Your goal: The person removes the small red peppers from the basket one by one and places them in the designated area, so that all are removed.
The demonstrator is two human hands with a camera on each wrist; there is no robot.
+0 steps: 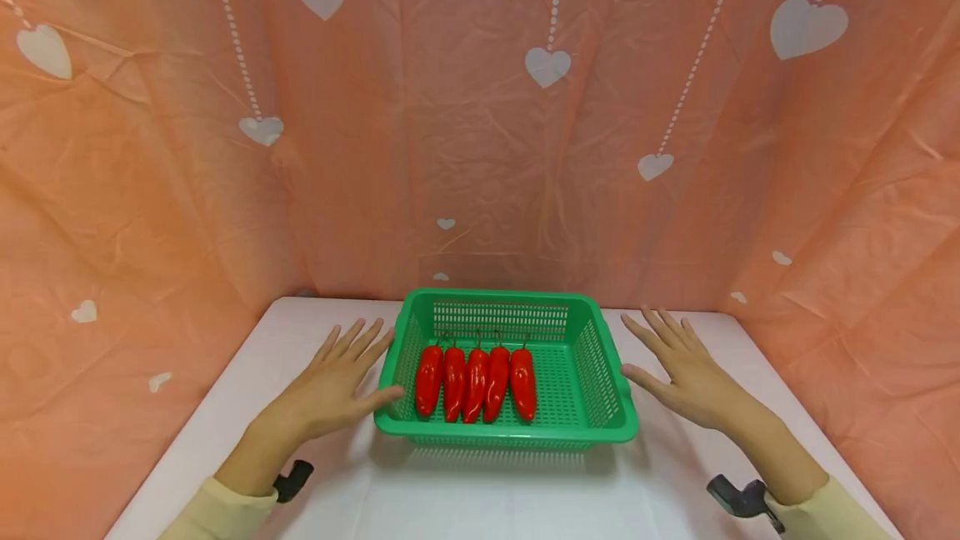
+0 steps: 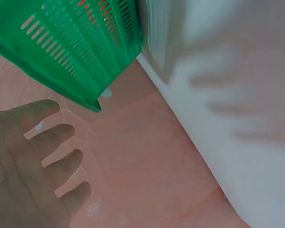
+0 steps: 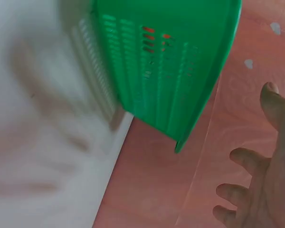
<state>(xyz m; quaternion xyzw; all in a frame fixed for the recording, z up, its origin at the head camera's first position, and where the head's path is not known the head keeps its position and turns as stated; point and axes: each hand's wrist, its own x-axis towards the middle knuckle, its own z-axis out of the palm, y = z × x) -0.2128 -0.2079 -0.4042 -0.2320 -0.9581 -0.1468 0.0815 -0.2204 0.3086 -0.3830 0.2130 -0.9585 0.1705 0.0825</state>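
Note:
A green plastic basket [image 1: 510, 433] with slotted walls stands on the white table. Inside it, several red peppers [image 1: 477, 382] lie side by side in a row toward the left, stems pointing to the back. My left hand [image 1: 333, 386] is spread beside the basket's left wall, its thumb overlapping the rim in the head view. On the other side my right hand [image 1: 686, 373] is spread too, fingers extended, with its thumb near the right wall. Both wrist views show straight, separated fingers holding nothing, with the basket wall [image 2: 71, 52] close by.
The white table [image 1: 480, 498] extends in front of the basket and to both sides. Behind it hangs a pink-orange curtain [image 1: 480, 148] with white hearts, which also runs along the left and right sides. A black strap mount [image 1: 294, 480] sits at the left wrist, another [image 1: 738, 497] at the right.

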